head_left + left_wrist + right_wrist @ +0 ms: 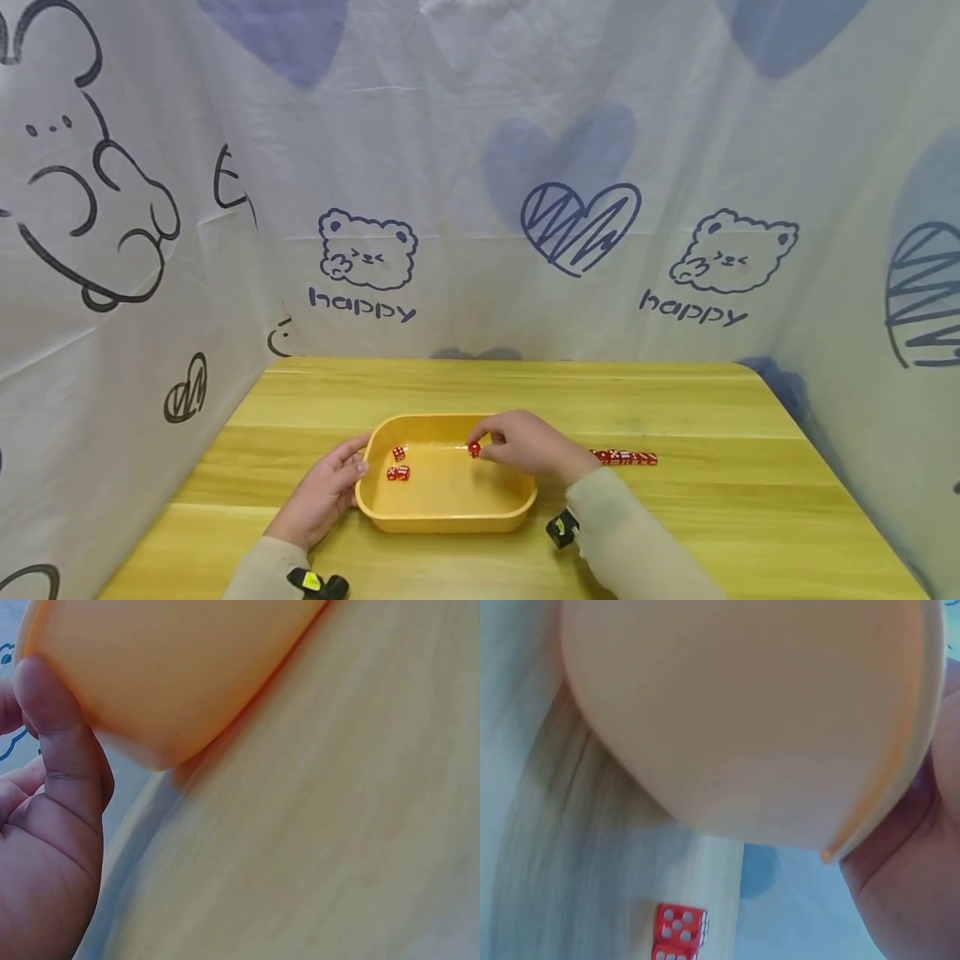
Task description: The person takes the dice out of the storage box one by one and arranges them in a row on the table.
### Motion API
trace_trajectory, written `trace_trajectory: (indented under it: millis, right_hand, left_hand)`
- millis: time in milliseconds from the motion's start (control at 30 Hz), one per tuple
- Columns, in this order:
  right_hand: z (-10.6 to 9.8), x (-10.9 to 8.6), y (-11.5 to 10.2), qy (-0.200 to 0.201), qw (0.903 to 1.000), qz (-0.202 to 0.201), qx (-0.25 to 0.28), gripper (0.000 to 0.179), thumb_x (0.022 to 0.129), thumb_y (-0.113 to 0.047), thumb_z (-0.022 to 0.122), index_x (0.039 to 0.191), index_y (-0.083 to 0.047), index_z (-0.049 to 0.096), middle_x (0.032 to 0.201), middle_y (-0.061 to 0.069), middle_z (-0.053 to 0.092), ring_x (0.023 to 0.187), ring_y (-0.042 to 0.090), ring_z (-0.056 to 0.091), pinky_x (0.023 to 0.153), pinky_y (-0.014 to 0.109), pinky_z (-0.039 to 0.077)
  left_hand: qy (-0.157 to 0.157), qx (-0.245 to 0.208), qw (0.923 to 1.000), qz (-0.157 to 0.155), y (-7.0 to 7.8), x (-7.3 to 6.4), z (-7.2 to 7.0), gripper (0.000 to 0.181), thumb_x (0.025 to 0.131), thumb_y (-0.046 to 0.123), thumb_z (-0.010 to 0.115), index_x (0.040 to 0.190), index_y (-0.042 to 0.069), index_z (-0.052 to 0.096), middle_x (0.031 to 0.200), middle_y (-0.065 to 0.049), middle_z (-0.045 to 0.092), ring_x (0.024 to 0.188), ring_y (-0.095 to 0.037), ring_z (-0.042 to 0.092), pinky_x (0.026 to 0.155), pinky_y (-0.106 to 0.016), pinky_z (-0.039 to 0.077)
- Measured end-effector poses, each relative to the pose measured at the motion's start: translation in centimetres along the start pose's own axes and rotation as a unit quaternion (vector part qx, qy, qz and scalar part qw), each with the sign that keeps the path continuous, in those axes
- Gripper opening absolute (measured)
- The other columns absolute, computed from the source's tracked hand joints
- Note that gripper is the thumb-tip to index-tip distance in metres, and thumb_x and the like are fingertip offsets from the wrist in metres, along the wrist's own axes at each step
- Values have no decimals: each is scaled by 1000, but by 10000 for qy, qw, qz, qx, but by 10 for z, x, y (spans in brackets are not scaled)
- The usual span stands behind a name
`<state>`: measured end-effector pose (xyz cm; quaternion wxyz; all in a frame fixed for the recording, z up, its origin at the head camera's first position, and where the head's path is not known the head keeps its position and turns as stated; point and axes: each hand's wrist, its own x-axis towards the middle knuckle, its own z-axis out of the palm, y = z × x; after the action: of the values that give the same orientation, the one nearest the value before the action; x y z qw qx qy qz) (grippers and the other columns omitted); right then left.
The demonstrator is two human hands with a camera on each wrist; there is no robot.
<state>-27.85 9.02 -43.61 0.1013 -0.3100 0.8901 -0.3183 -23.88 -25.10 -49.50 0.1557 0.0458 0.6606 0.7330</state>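
A yellow plastic tray (446,523) with rounded corners sits on the table in the head view. At its left end my left hand (322,492) grips the rim, the thumb (56,720) against the wall in the left wrist view. Over the tray's right half, my right hand (528,447) pinches a red die (474,450) with white dots between thumb and index finger. In the right wrist view the tray wall hides that die and the fingertips. On the left of the tray floor lie a single die (398,453) and two dice (397,473) side by side.
To the right of the tray, a row of several red dice (630,457) runs along the wooden table (720,517), its left end hidden behind my right hand. Printed white cloth (465,275) hangs at the back and both sides.
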Motion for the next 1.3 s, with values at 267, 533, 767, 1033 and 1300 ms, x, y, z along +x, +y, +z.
trace_trajectory:
  millis: [267,533,767,1033,1300]
  right_hand:
    - [-9,-12,6,353,9993,75,-58,20,99,-24,65,117,-28,74,66,-6,48,57,8,40,53,24,37]
    - [-24,-36,25,581,9972,463,36,23,100,-21,64,121,-22,73,68,-3,55,55,12,51,50,28,45]
    - [-31,-55,45,901,9932,734,-4,22,98,-22,67,119,-21,73,67,-3,53,57,12,47,52,27,42]
    - [-39,-81,73,1242,9864,1072,-110,25,97,-21,69,121,-17,73,68,-4,52,60,13,47,55,29,43]
    - [-51,-111,97,1506,9784,1409,127,27,98,-21,67,124,-15,71,70,-1,53,60,16,48,57,31,44]
  left_hand:
    - [-84,-94,9999,65,-1,0,-2,63,104,9,54,158,-4,22,112,-14,52,83,-15,60,69,-28,58]
    - [-170,-60,9998,103,0,0,-1,62,105,9,51,157,-5,20,117,-17,53,88,-17,62,73,-30,59]
    - [-157,-64,9997,179,-1,0,-3,62,105,9,52,157,-5,22,113,-15,53,84,-16,61,70,-29,59]
    - [-27,-85,9998,162,-2,-2,-1,61,105,10,54,157,-4,24,111,-13,52,81,-14,60,67,-27,58]
    - [-43,-29,9999,138,-4,0,-4,63,106,14,54,158,-3,23,117,-15,53,86,-15,62,70,-28,59]
